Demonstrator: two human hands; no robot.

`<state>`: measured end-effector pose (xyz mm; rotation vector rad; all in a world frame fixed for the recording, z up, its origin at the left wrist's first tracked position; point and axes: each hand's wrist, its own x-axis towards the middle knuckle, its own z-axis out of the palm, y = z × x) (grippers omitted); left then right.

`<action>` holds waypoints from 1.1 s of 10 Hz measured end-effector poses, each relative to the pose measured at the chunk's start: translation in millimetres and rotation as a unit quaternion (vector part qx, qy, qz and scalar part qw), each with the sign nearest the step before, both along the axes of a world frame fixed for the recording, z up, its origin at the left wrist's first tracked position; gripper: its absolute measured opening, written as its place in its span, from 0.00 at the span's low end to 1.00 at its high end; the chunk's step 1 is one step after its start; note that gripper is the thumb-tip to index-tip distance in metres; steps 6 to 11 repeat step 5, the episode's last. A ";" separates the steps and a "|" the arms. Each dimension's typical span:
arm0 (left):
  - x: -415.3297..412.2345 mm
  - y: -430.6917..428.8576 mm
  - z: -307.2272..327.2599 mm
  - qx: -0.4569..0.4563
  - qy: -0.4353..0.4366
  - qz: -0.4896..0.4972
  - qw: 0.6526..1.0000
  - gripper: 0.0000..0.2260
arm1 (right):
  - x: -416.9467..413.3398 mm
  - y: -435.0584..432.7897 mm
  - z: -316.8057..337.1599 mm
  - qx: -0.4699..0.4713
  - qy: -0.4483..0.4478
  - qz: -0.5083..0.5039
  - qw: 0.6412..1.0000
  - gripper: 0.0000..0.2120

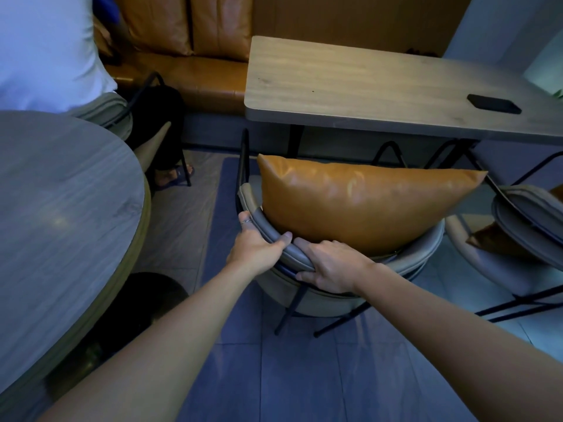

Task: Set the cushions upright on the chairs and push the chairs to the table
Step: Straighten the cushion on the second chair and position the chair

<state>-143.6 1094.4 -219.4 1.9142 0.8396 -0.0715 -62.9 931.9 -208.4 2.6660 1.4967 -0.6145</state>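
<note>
Upright, glossy orange cushion [359, 202] (creased) fills the grey chair [426, 257].

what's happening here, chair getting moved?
A person grips the curved grey backrest of a chair with both hands, the left hand beside the right hand. An orange cushion stands upright on the seat, leaning against the backrest. The chair faces the rectangular wooden table, its front near the table edge; a dark phone lies on the tabletop. A second chair to the right holds another cushion lying lower.
</note>
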 end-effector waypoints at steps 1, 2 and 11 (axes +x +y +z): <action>-0.9 1.8 0.0 0.000 0.007 -0.007 1.000 0.42 | -3.0 0.4 2.6 -0.006 -0.014 -0.010 1.000 0.27; -1.6 4.1 0.4 0.021 0.027 -0.024 0.999 0.51 | -7.9 0.7 7.8 -0.006 0.002 -0.041 0.999 0.25; -5.2 6.0 61.2 0.223 0.118 -0.134 0.958 0.26 | -9.7 -3.7 72.0 0.033 0.041 -0.163 0.985 0.24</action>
